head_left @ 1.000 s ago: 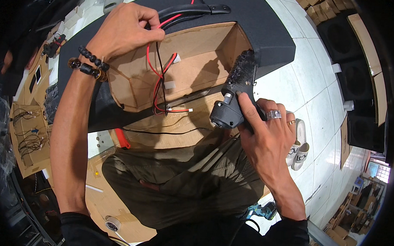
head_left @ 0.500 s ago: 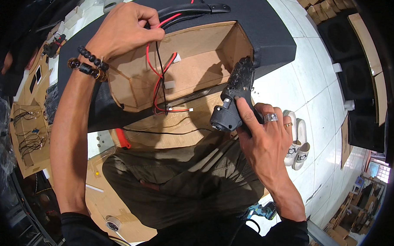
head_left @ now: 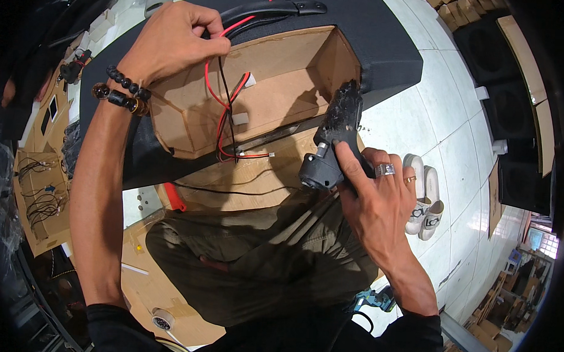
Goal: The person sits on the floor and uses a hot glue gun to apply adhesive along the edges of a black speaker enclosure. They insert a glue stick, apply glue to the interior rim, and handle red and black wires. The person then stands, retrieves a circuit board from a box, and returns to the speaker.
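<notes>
White tiled floor [head_left: 458, 107] — black cabinets [head_left: 519, 141]

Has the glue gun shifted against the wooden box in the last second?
No. The glue gun, gripped by the right hand, sits at the same right end of the wooden box.

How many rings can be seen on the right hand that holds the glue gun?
2. On the right hand, a wide silver ring is on one finger and a thin gold ring on the next. Others may be hidden.
</notes>
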`<state>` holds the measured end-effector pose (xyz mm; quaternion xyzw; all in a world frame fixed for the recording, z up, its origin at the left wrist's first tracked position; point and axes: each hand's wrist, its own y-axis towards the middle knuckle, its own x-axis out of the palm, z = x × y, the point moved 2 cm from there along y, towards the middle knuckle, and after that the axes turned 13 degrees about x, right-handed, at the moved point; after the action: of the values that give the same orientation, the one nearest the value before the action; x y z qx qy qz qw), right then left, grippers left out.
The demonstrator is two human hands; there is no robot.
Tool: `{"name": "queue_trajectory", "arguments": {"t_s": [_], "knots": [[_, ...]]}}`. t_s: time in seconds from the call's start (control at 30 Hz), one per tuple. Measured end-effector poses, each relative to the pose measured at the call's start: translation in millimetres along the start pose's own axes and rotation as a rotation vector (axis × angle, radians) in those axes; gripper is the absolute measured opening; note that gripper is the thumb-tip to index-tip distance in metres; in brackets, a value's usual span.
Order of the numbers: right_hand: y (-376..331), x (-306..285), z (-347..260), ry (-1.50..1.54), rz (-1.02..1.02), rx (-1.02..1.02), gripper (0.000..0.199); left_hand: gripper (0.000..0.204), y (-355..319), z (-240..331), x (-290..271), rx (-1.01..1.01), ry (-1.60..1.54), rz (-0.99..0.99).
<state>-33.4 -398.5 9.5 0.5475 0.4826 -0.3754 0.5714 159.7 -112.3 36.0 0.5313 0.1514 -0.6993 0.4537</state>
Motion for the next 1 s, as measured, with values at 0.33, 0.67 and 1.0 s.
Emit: {"name": "queue_trajectory", "arguments": {"t_s": [0.33,0.67,1.0], "knots": [[0.0,-1.3,-4.1,-0.013,0.025,0.021,0.065,0.027,0.3,-3.0,0.0,0.013,-0.008,0.001],[5.1,-6.3,-7.1,-0.028,0.011,0.007,0.068,0.027,-0.6,-3.2,1.1,0.026,0.010,0.006],[5.2,-5.4,-7.9,-0.042,0.021,0.001,0.066,0.027,-0.7,-0.6,0.7,0.021,0.009,-0.003]]}}
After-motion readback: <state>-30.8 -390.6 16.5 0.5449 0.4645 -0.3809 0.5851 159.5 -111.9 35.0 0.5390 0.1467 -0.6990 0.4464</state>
